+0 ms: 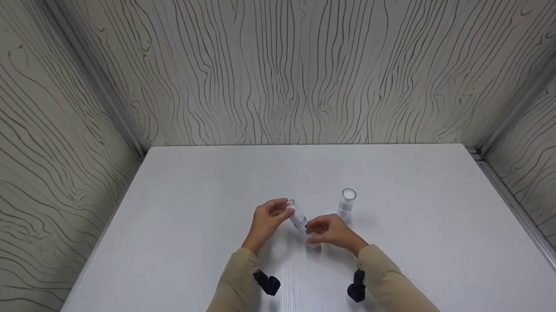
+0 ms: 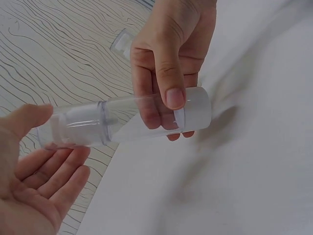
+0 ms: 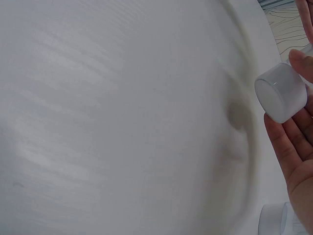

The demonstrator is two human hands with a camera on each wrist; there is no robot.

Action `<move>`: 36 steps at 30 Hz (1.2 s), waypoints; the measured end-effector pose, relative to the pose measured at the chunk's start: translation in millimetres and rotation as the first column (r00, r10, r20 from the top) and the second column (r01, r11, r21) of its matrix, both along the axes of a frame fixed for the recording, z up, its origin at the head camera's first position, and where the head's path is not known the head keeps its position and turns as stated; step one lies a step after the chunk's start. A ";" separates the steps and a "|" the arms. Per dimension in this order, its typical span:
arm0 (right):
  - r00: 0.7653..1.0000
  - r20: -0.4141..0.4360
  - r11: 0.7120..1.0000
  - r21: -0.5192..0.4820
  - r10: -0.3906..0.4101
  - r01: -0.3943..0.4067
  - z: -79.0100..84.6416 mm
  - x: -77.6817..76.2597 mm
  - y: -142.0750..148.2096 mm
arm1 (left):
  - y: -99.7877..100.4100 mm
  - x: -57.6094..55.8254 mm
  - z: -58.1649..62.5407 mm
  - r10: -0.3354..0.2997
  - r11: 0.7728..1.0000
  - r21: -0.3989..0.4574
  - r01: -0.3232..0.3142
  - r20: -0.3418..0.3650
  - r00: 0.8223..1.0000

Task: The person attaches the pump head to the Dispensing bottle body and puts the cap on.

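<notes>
Both hands hold a clear plastic cylindrical bottle (image 1: pixel 298 216) at a slant over the white table. My left hand (image 1: pixel 266 221) pinches its upper, clear end, the thumb on one side and the fingers along the other in the left wrist view. Near the white bottom end (image 2: pixel 198 108), my right hand (image 1: pixel 332 231) grips the body between thumb and fingers. A ridge (image 2: pixel 104 122) rings the bottle between the two hands, and a whitish inner part shows through the upper section. Just beyond the right hand, a similar clear bottle (image 1: pixel 347 203) stands upright.
The white table (image 1: pixel 203 188) reaches back to a wood-grain patterned panel (image 1: pixel 273 70). Similar panels with metal edge rails rise on the left and right. Small black devices (image 1: pixel 267 283) are strapped at both wrists, over beige sleeves (image 1: pixel 234 282).
</notes>
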State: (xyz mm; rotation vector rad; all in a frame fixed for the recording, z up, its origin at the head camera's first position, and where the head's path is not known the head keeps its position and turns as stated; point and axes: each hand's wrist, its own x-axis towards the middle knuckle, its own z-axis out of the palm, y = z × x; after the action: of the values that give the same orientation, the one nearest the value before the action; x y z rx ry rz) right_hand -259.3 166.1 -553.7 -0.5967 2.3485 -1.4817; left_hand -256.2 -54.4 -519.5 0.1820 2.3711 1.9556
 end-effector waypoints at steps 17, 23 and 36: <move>1.000 0.003 1.000 -0.029 0.005 -0.005 -1.7 -0.2 -0.3 | 2.0 0.8 2.2 -0.009 1.000 -0.013 0.010 0.060 0.998; 1.000 -0.005 1.000 -0.019 0.007 -0.008 -1.5 1.0 -1.3 | 2.2 0.0 -2.1 -0.004 1.000 -0.017 0.005 0.053 0.999; 0.999 -0.044 1.000 0.002 -0.012 0.012 21.8 12.8 -14.8 | 0.9 -1.6 -0.9 0.032 0.999 -0.020 -0.031 0.045 0.998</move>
State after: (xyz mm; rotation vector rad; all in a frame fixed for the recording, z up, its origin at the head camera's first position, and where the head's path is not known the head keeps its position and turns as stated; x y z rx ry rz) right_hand -246.5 151.3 -531.9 -0.6227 2.3905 -1.4856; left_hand -257.8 -53.5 -520.4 0.0988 2.3773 1.9277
